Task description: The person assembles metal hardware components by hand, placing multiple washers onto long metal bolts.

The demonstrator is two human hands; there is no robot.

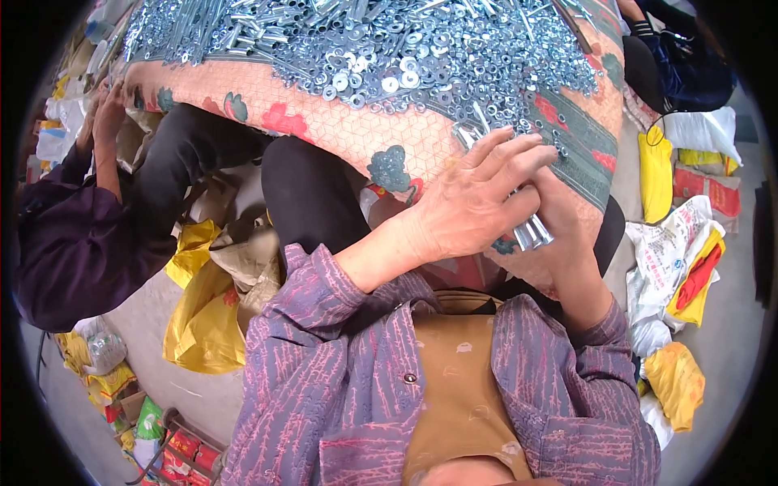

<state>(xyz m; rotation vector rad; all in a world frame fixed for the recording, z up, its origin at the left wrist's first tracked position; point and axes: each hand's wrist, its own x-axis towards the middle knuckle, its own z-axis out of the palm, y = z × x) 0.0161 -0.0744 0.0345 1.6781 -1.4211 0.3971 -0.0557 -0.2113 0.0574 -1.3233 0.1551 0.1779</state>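
My left hand (472, 198) reaches across from the left, its fingers curled over a bundle of shiny silver metal tubes (531, 233) with flared lower ends. Behind the bundle my right hand (570, 220) is closed around it from the other side; most of its fingers are hidden. Thinner silver ends stick out above my left fingers. Both hands are over the near edge of a table covered with a floral cloth (324, 105). Just beyond them lies a wide heap of loose washers (389, 83), with nuts and metal tubes mixed in.
Another person's sleeve (77, 235) and hand (108, 121) are at the left table edge. A person in dark clothes (689, 69) sits at the far right. Yellow bags (207, 332) lie on the floor at left; white and yellow sacks (677, 251) lie at right.
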